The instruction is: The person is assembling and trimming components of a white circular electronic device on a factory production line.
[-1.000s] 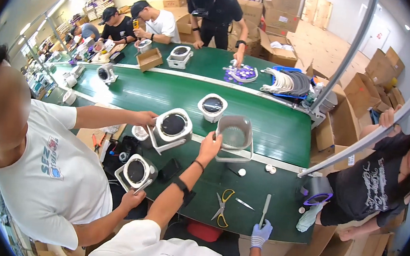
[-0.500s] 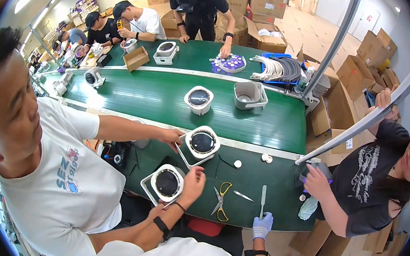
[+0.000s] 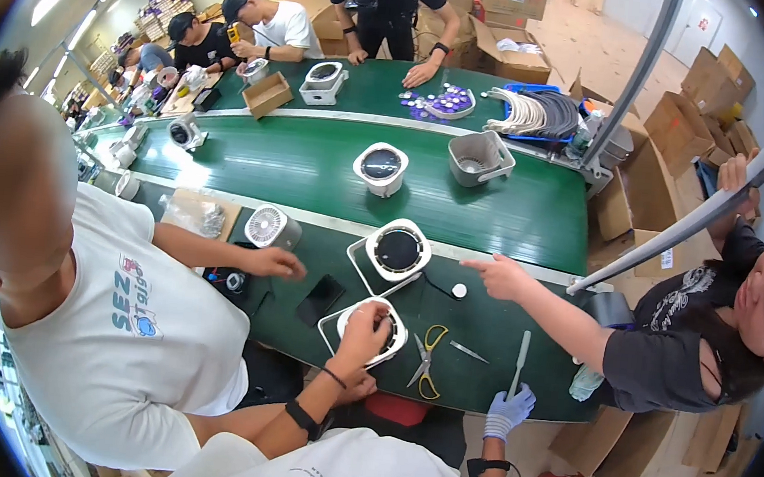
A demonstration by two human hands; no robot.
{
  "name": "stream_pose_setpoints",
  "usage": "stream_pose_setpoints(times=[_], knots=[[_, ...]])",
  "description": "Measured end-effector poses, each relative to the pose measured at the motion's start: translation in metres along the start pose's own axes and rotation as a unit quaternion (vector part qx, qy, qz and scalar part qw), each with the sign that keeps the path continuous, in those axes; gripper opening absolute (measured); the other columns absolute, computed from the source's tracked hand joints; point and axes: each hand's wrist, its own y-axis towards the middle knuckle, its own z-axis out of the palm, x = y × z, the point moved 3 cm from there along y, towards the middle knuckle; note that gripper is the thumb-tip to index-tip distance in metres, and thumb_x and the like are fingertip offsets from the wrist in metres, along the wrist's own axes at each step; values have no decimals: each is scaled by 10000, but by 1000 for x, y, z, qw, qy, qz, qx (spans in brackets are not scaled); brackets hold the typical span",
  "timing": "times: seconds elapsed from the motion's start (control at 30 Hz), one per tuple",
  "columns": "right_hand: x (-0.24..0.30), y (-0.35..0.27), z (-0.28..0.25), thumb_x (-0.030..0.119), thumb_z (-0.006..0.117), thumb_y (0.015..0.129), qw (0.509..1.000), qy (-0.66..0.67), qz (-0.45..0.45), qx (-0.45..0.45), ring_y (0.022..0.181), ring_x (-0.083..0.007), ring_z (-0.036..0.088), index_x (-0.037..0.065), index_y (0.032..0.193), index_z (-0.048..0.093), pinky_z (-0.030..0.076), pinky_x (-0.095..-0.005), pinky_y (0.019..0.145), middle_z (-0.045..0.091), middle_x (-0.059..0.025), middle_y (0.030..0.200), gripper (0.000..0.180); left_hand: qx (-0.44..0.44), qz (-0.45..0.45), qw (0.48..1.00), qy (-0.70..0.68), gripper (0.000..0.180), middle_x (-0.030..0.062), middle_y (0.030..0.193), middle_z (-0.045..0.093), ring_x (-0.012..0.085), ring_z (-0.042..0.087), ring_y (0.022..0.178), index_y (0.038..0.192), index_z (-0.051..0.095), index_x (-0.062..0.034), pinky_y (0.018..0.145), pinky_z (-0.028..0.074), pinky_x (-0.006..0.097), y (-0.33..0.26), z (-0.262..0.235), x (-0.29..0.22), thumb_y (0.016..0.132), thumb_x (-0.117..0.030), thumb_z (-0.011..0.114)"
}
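A white fan-like unit (image 3: 393, 354) with a rounded square frame and a wire-like stand lies near the bench's front edge. My left hand (image 3: 362, 333) bends its fingers over the unit's dark round face, hiding much of it; the fingertips seem to grip its rim. A co-worker's hand (image 3: 356, 389) is at the unit's lower edge, partly behind my forearm. My gloved right hand (image 3: 510, 411) holds a long pale flat tool (image 3: 521, 362) by its lower end, blade pointing away. Between my hands lie yellow-handled scissors (image 3: 430, 361) and a small pointed blade (image 3: 469, 351).
Beyond stands a similar unit (image 3: 399, 251), with a white disc (image 3: 459, 291) beside it. A phone (image 3: 320, 299) lies at the left, near a grilled fan unit (image 3: 271, 227). A co-worker's arm (image 3: 558, 322) reaches in from the right. A green conveyor (image 3: 297, 161) runs behind.
The near unit has shifted right under my left hand. The left co-worker has let go of the far unit and drawn that hand back. The right co-worker has stretched an arm over the bench.
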Motion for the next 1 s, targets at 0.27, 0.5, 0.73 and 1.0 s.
stream_pose_setpoints(times=[0.27, 0.5, 0.73, 1.0], knots=[[131, -58, 31, 334, 828, 669, 918, 121, -234, 296, 1056, -371, 545, 59, 1223, 530, 457, -472, 918, 556, -177, 1129, 687, -119, -32, 986, 115, 423, 220, 1098, 612, 343, 620, 1007, 1208, 543, 1, 873, 511, 415, 79, -22, 88, 838, -131, 699], [123, -36, 72, 197, 752, 695, 940, 31, -211, 265, 997, -366, 587, 83, 1198, 545, 502, -474, 848, 558, -166, 1066, 556, -45, -254, 966, -7, 554, 294, 1228, 536, 418, 635, 1040, 1359, 365, -20, 870, 554, 499, 139, 8, 143, 869, -119, 605], [72, 18, 53, 199, 670, 796, 983, -10, -133, 130, 999, -398, 574, 84, 1161, 582, 455, -500, 894, 595, -180, 1081, 393, -82, -200, 975, -51, 373, 240, 1161, 616, 354, 705, 911, 1251, 504, -29, 649, 632, 497, 155, -11, 245, 881, -74, 510], [36, 15, 27, 188, 769, 700, 996, 30, -45, 71, 1053, -382, 540, 65, 1182, 541, 446, -486, 921, 557, -180, 1097, 547, 87, -217, 919, -317, 409, 169, 1076, 665, 303, 728, 831, 1311, 475, -22, 704, 628, 469, 155, -72, 104, 902, -34, 479]])
